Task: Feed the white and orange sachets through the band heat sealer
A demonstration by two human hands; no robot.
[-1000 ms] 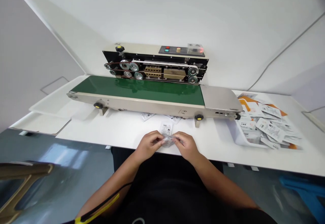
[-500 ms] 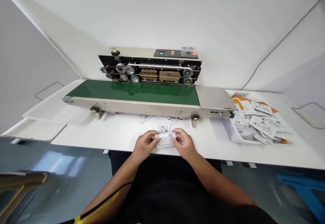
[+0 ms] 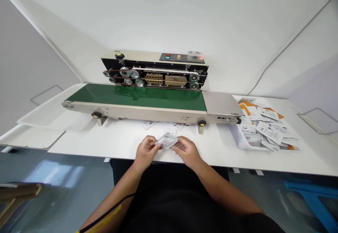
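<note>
Between thumb and fingers, my left hand pinches one side of a small white printed packet. The opposite side of that packet is held by my right hand. It is raised just over the table near the front edge, tilted and somewhat blurred. Behind it, part of another printed packet lies on the table. More packets stick out from under the band sealing machine, partly hidden by its conveyor. The machine's green belt runs across in front of its rollers.
At the right, a white bin is heaped with printed packets, some with orange. A translucent tray sits under the belt's left end. The machine's control panel has a red light. A blue stool stands on the floor.
The packet has turned from lying level and facing me to a slanted, diamond-like angle, and it has risen slightly. Both hands still hold it. The whole view has shifted a little.
</note>
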